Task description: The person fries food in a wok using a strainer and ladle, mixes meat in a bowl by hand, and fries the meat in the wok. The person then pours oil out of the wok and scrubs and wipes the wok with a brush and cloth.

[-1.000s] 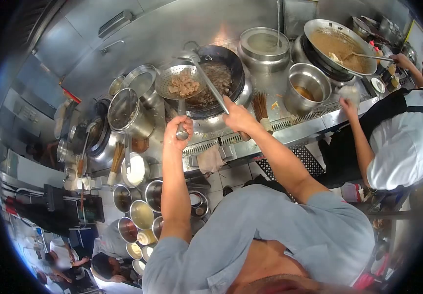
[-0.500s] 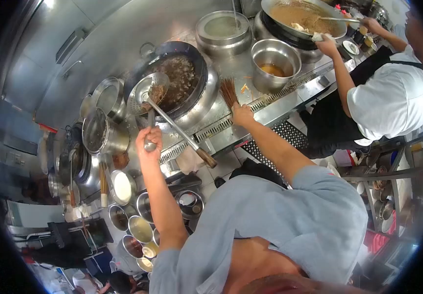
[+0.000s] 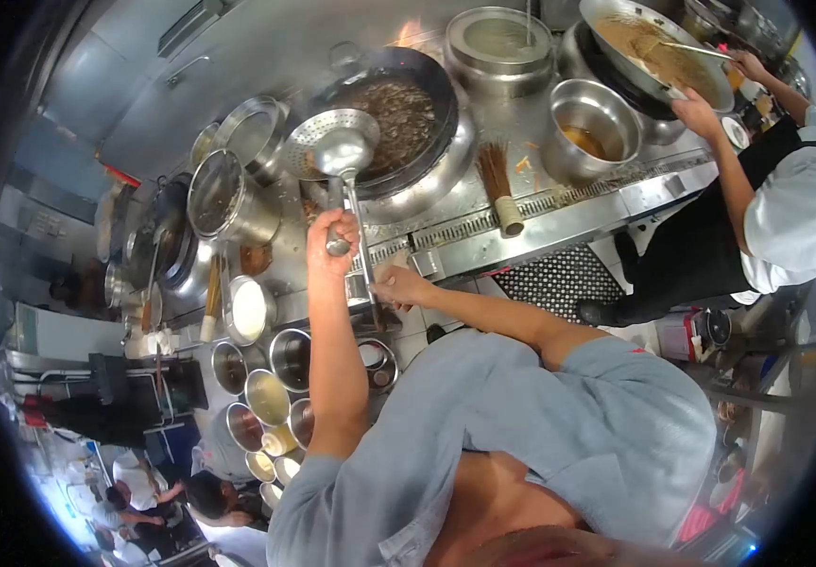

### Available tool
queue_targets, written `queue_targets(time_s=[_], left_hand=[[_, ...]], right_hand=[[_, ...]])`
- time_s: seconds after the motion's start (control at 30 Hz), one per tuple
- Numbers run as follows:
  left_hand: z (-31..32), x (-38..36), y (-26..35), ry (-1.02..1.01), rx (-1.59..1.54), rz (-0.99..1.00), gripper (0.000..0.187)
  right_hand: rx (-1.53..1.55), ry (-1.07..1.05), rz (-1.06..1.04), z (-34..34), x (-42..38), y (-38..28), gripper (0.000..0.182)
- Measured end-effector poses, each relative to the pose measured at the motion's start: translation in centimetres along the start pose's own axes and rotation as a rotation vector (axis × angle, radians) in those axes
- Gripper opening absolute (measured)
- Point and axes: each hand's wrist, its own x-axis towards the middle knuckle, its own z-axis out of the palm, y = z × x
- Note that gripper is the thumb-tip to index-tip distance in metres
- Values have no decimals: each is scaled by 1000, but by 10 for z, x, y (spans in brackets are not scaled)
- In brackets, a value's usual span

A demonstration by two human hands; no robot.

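Observation:
My left hand (image 3: 332,244) is closed round the short handle of a perforated strainer (image 3: 300,142), held over the near-left rim of a dark wok (image 3: 398,118) with brown liquid and bits in it. A ladle (image 3: 342,153) rests with its bowl on the strainer. My right hand (image 3: 402,286) grips the ladle's long handle near its wooden end. The strainer's contents are mostly covered by the ladle bowl. To the right of the wok, a bamboo wok brush (image 3: 499,184) lies on the stove top, its handle over the drain grating.
Flame shows behind the wok. A steel pot (image 3: 594,128) with amber liquid stands right of the brush. Several seasoning containers (image 3: 268,397) stand at lower left. A co-worker (image 3: 786,189) at far right holds another wok (image 3: 658,52) and stirs in it.
My right hand has let go of the bamboo brush, leaving it on the stove, and has taken hold of the ladle handle. The ladle's handle has swung nearer to upright in view.

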Motion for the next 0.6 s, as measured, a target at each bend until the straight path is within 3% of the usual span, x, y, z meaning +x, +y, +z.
queue_targets(time_s=[0.03,0.07,0.17,0.3,0.6], left_hand=[[-1,1,2,-7,-29,-28,11],[0,4,5,-19,-57,-56,12],[6,3,7,-24,-79,-58,11],[7,2,10,-46,-164,-137,9],[14,-2,6,16,-157,-101,12]], right_hand=[[131,-135,64,3,7,-2,64],[124,-140,53,8,9,-2,64],[-78,196,-45,43,18,13,58],[-189,380,-53,74,23,10,58],[-157,394,2,79,14,7,54]])
